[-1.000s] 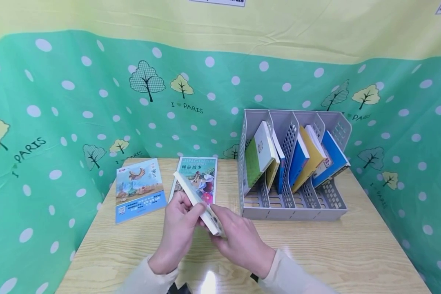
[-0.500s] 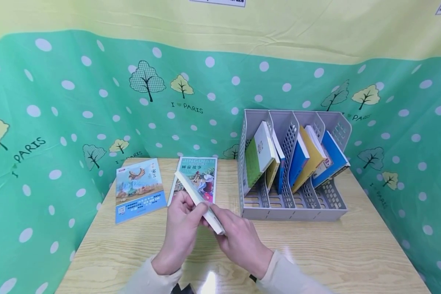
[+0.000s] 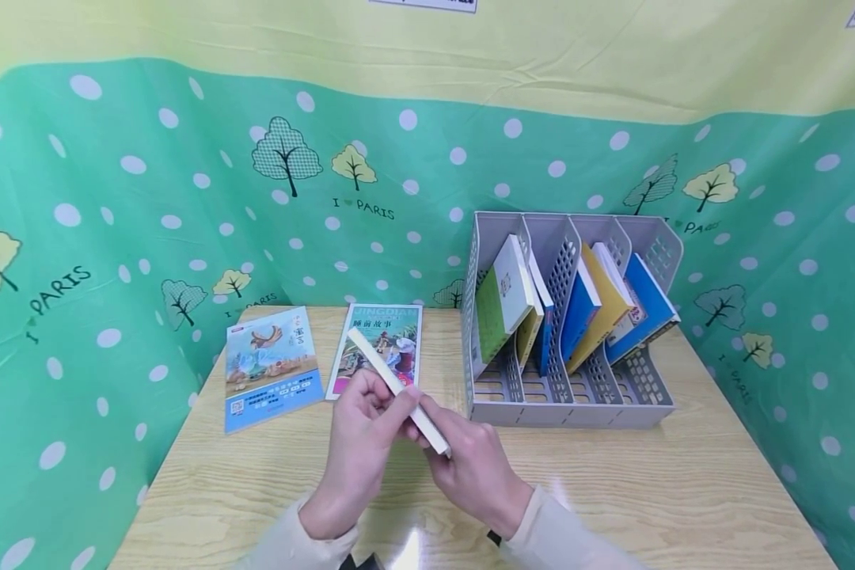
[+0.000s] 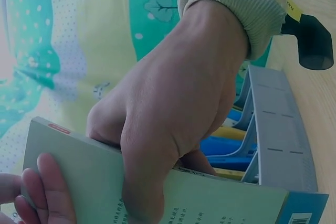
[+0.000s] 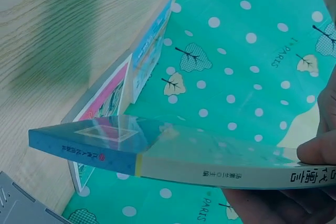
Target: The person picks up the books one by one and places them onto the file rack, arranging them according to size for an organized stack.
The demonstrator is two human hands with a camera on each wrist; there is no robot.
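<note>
Both hands hold a thin pale-green book with a blue end point(image 3: 375, 358) in the air above the table, its narrow edge turned up in the head view. The left hand point(image 3: 359, 447) pinches it, thumb across one cover, as the left wrist view also shows. Lower on the book, the right hand point(image 3: 473, 467) grips the near end. The right wrist view shows the spine point(image 5: 173, 174) with printed characters. Behind the hands lies a teal story book point(image 3: 392, 336), partly covered by the held one; a blue-and-white book point(image 3: 271, 368) lies to its left.
A grey file rack point(image 3: 570, 416) with four compartments stands at the right of the wooden table point(image 3: 613, 491). Several books lean in it, including a green-and-white book point(image 3: 502, 305), a yellow book point(image 3: 598, 309) and a blue book point(image 3: 641, 309). A patterned curtain point(image 3: 399, 253) hangs behind.
The held book and both hands have shifted slightly to the right. The book has turned more edge-on, so its printed cover no longer shows in the head view.
</note>
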